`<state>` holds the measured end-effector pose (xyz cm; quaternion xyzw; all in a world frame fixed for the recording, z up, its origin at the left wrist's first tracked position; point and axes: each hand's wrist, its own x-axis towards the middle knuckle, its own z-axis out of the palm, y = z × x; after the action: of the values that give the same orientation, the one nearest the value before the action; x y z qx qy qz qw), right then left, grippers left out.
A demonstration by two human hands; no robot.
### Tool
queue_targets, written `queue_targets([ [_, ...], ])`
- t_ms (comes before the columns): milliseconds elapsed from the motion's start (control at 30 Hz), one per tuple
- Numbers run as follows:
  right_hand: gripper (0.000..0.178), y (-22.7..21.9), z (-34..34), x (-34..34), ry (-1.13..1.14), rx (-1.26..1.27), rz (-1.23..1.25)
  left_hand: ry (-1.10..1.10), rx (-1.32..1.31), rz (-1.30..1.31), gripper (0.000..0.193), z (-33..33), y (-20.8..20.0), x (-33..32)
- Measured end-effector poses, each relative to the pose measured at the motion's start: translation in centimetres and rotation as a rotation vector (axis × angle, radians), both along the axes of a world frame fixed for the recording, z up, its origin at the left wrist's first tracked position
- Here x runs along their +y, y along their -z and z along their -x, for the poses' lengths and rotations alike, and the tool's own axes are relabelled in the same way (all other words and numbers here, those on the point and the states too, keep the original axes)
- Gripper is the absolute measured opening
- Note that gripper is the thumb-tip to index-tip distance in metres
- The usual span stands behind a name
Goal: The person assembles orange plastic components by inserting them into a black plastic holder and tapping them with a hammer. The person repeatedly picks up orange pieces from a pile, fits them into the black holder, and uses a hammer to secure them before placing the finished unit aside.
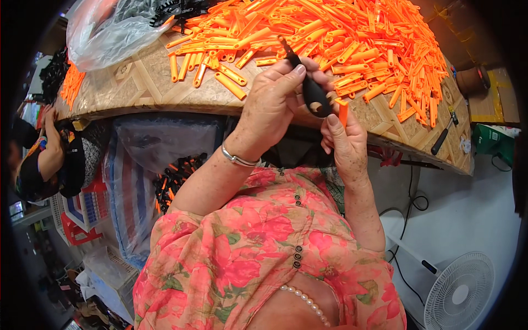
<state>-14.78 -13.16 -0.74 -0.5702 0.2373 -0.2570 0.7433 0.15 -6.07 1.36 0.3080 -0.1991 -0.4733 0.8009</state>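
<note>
Screwdriver [309, 88] — black handle, held above the desk [143, 82] edge; long axis slants, tip up-left toward the orange pile [352, 38], butt down-right. Left hand [272, 104] clamped round the handle. Right hand [344, 140] closed on a small orange piece [343, 114], just beside the butt — hands touching.

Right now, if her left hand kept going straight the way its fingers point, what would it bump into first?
Probably the black tool handle it already grips; the left hand points toward it. Past that lies the pile of orange plastic strips on the table, though depth is hard to judge.
</note>
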Motion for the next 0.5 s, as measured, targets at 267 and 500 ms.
queue_targets([
  [267, 0.044, -0.8, 2.3, -2.4, 0.086, 0.014, 0.02, 0.297, -0.424, -0.312, 0.031, -1.6, -0.6, 2.0],
  [500, 0.021, -0.3, 2.1, -2.4, 0.181, 0.043, 0.632, 0.413, -0.576, -0.311, 0.023, -1.4, 1.1, 2.3],
])
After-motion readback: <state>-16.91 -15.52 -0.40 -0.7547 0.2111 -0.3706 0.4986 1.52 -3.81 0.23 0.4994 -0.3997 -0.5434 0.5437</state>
